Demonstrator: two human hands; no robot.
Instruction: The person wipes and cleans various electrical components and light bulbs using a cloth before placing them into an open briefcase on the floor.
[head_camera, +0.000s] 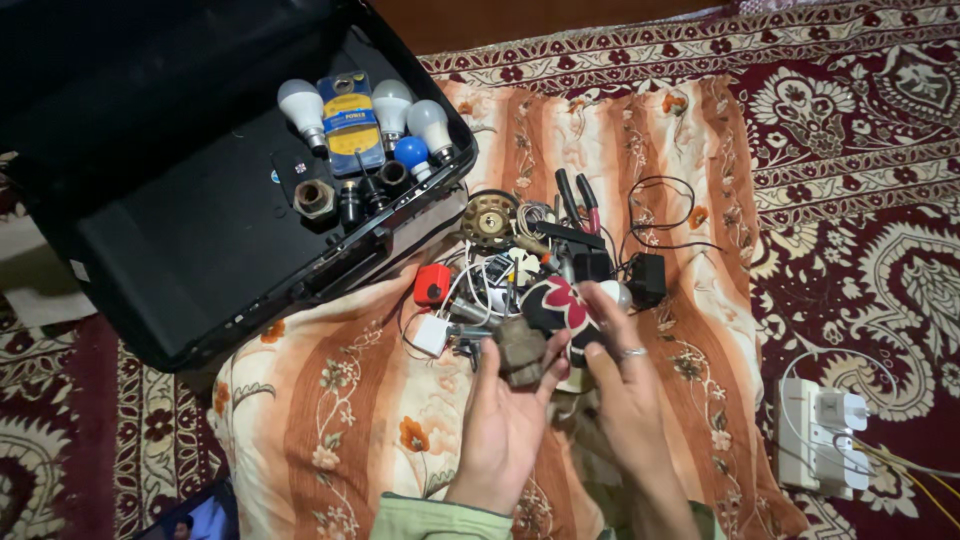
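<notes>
The left hand (503, 415) cupped a grimy metal fitting (520, 352) over the striped cloth (330, 400) — fingers curled loosely, so it could have slipped into the wire clutter (500, 285). The right hand (625, 385) hovered alongside, apparently open — perhaps touching it.

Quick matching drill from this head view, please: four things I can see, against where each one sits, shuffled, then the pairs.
Things:
1. white bulbs
2. grey metal part
3. white power strip
4. red-handled pliers

Places:
A. on the patterned carpet at the right
B. in the open black case
C. held in the left hand
D. at the top of the pile of parts on the striped cloth

Pairs: 1-B, 2-C, 3-A, 4-D
</notes>
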